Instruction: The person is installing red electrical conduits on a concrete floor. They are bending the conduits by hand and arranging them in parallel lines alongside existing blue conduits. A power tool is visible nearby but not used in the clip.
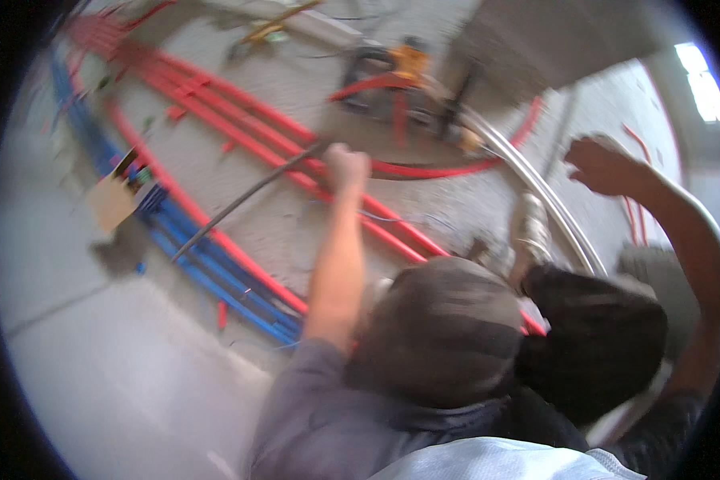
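Red pipes (240, 112) and blue pipes (208, 272) already laid on the floor; co-worker's fist (348, 166) grips a grey rod (240, 204); right hand (604, 166) raised, its grip too blurred to tell; left hand unseen.

Bare concrete floor (120, 376), bright window (702, 80)

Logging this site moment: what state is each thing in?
Right hand: raised, open, holding nothing.
Co-worker's hand: closed in a fist on the dark rod.
Dark rod: held, slanting over the pipes.
Red pipes: lying on the floor.
Blue pipes: lying beside them.
Silver pipe: curved.
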`<state>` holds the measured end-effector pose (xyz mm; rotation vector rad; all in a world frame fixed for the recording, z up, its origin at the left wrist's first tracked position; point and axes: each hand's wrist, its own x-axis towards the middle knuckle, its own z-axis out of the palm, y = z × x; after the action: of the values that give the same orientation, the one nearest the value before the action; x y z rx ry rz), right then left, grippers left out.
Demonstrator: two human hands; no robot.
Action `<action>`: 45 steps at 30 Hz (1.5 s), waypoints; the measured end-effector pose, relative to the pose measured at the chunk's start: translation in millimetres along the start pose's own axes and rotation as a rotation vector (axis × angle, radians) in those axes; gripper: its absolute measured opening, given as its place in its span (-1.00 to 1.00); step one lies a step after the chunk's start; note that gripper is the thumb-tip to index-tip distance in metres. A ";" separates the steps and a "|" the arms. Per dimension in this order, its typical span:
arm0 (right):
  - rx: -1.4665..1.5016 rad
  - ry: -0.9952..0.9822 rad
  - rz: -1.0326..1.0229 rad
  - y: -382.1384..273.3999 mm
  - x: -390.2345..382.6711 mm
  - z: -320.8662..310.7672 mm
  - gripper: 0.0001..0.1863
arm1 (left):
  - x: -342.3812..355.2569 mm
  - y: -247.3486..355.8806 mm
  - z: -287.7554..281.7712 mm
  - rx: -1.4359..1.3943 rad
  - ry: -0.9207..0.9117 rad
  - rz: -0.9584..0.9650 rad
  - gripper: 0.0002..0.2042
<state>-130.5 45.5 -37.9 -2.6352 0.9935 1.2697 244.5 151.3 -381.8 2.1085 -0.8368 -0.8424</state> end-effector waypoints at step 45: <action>1.576 0.725 0.723 89.8 249.3 301.3 -0.55 | -31.7 33.8 29.8 0.129 0.173 -0.229 -0.40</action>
<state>-274.1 -63.9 -396.3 -1.3204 1.9053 -0.5990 193.5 146.1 -361.6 2.3855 -0.5800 -0.7243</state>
